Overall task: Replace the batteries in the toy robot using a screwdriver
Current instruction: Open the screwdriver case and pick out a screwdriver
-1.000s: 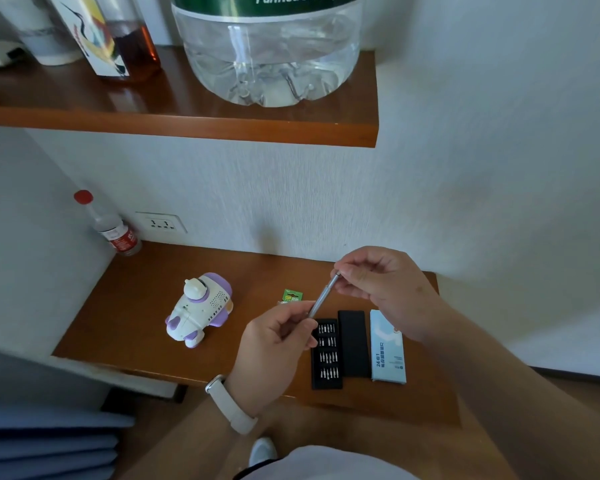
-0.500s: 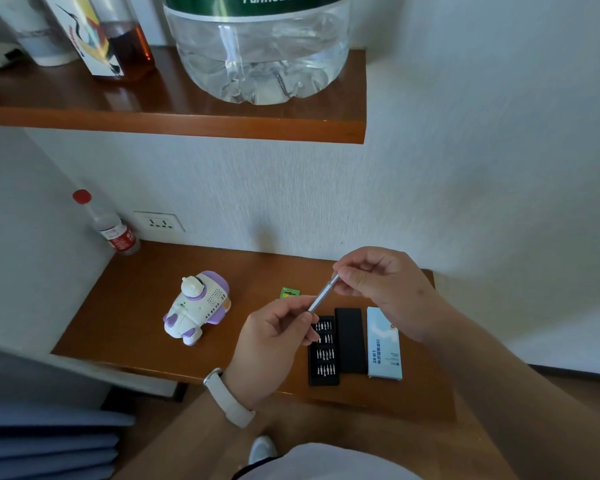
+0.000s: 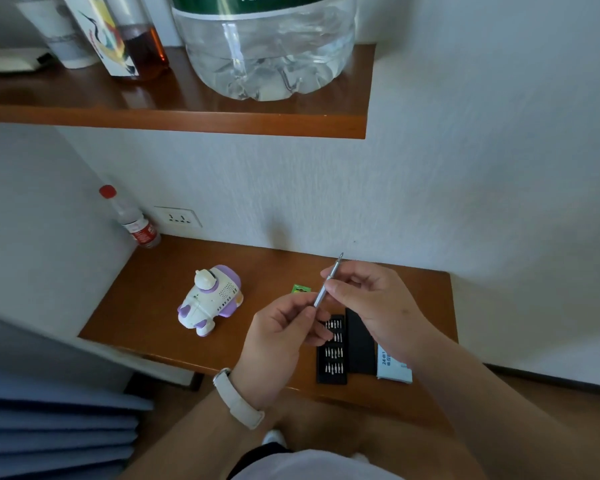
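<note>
Pinching the thin screwdriver [image 3: 321,293] in both grips, right of the toy robot [image 3: 210,299]: left grip [image 3: 278,330] on the low end, right grip [image 3: 371,299] near the tip, pointing up and away. Toy robot on the tabletop [image 3: 146,299], nearer the left grip

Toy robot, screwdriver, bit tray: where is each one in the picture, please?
toy robot [image 3: 210,299]: head view, white side of the body.
screwdriver [image 3: 319,296]: head view, middle of the metal shaft.
bit tray [image 3: 331,378]: head view, bare lower edge.
</note>
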Motion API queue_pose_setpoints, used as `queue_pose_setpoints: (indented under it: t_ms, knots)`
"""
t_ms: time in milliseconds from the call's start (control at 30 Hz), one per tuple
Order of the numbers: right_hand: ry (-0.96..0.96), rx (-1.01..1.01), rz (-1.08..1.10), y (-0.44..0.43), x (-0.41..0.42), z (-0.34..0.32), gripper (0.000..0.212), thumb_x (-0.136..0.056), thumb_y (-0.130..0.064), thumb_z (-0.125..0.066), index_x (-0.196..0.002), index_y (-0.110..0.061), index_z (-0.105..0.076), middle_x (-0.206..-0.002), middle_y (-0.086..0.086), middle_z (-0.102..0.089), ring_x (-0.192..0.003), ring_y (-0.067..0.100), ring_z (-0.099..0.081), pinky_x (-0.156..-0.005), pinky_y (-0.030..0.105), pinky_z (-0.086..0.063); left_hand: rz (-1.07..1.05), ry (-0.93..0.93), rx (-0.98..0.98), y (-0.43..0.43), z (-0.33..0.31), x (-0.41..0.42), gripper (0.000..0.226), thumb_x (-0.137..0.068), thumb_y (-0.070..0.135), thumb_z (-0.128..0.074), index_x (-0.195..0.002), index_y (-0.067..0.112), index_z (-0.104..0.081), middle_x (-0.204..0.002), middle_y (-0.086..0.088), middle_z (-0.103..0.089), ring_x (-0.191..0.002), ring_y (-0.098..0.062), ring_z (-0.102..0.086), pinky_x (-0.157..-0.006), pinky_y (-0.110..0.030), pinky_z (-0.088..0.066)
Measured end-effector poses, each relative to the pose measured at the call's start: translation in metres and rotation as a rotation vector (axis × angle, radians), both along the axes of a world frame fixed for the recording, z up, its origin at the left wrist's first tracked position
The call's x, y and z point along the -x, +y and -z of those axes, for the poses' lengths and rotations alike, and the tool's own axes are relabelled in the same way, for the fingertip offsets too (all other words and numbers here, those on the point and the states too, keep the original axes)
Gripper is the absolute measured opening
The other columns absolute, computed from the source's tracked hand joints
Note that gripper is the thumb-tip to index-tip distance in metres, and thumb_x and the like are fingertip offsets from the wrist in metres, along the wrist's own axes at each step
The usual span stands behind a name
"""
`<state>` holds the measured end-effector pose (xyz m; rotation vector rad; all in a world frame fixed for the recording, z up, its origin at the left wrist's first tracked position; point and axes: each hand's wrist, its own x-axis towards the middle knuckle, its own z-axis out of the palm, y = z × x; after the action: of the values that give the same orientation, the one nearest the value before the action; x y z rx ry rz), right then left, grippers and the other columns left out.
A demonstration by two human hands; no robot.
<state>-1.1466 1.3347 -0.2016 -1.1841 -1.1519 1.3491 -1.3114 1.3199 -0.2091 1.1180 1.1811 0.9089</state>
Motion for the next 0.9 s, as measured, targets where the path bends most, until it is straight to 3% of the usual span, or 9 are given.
queue_pose_setpoints:
  t_ms: [100, 233, 333, 433, 567, 700, 800, 900]
  knots:
    - [-0.072, -0.011, -0.032, 0.001, 0.009, 0.006, 0.013, -0.088, -0.01, -0.069, -0.099, -0.015, -0.074, -0.088, -0.005, -0.074, -0.087, 0.007, -0.069, -0.086, 0.026, -0.055, -0.043, -0.004, 0.019, -0.003, 0.003, 0.004, 0.023, -0.101, 0.0, -0.048, -0.105, 0.01, -0.068, -0.084, -0.004, -0.075, -0.067, -0.017, -0.07, -0.063, -0.024, -0.059]
    - [-0.138, -0.032, -0.102, 0.002, 0.027, 0.011, 0.007, -0.09, -0.017, -0.068, -0.092, -0.016, -0.075, -0.079, 0.001, -0.073, -0.077, 0.014, -0.068, -0.079, 0.031, -0.056, -0.078, -0.012, 0.047, -0.007, 0.005, 0.016, 0.02, -0.101, 0.003, -0.05, -0.103, 0.011, -0.068, -0.086, -0.005, -0.076, -0.069, -0.018, -0.071, -0.066, -0.028, -0.06]
    - [-0.155, -0.036, -0.108, 0.007, 0.044, 0.011, 0.006, -0.09, -0.016, -0.069, -0.088, -0.014, -0.074, -0.078, 0.004, -0.072, -0.073, 0.011, -0.067, -0.07, 0.024, -0.054, -0.059, 0.0, 0.042, 0.0, 0.01, 0.033, 0.019, -0.1, 0.004, -0.051, -0.1, 0.013, -0.068, -0.084, -0.004, -0.076, -0.069, -0.018, -0.072, -0.066, -0.029, -0.06]
    - [-0.23, -0.043, -0.098, 0.016, 0.063, 0.01, 0.005, -0.09, -0.021, -0.069, -0.087, -0.018, -0.073, -0.08, 0.0, -0.071, -0.075, 0.008, -0.066, -0.072, 0.024, -0.054, -0.024, 0.024, 0.018, 0.016, 0.016, 0.056, 0.02, -0.1, 0.003, -0.053, -0.097, 0.014, -0.069, -0.081, -0.002, -0.076, -0.068, -0.017, -0.072, -0.064, -0.025, -0.06]
    - [-0.294, -0.004, -0.038, 0.035, 0.1, 0.011, 0.008, -0.089, -0.026, -0.068, -0.083, -0.022, -0.071, -0.079, -0.002, -0.069, -0.076, 0.011, -0.064, -0.08, 0.036, -0.055, 0.045, 0.053, 0.011, 0.04, 0.024, 0.1, 0.022, -0.099, 0.004, -0.054, -0.095, 0.017, -0.071, -0.083, -0.007, -0.076, -0.075, -0.022, -0.073, -0.068, -0.027, -0.061]
    - [-0.308, 0.061, -0.001, 0.053, 0.153, 0.015, 0.01, -0.091, -0.023, -0.065, -0.083, -0.02, -0.069, -0.076, -0.001, -0.07, -0.071, 0.01, -0.065, -0.075, 0.03, -0.056, 0.12, 0.078, 0.009, 0.07, 0.031, 0.162, 0.016, -0.1, 0.009, -0.054, -0.104, 0.015, -0.069, -0.086, -0.002, -0.076, -0.079, -0.02, -0.073, -0.071, -0.029, -0.061]
    - [-0.351, 0.094, 0.025, 0.067, 0.192, 0.025, 0.012, -0.093, -0.022, -0.063, -0.084, -0.016, -0.069, -0.075, 0.003, -0.07, -0.067, 0.014, -0.063, -0.07, 0.034, -0.055, 0.147, 0.086, 0.024, 0.095, 0.044, 0.21, 0.013, -0.098, 0.014, -0.058, -0.106, 0.02, -0.068, -0.093, -0.002, -0.075, -0.083, -0.018, -0.073, -0.071, -0.024, -0.059]
    - [-0.376, 0.152, 0.118, 0.077, 0.224, 0.045, 0.01, -0.093, -0.02, -0.064, -0.085, -0.015, -0.068, -0.07, -0.004, -0.069, -0.063, 0.005, -0.062, -0.062, 0.021, -0.052, 0.185, 0.183, 0.016, 0.119, 0.068, 0.252, 0.012, -0.099, 0.02, -0.059, -0.108, 0.026, -0.065, -0.102, 0.005, -0.071, -0.091, -0.013, -0.07, -0.072, -0.019, -0.057]
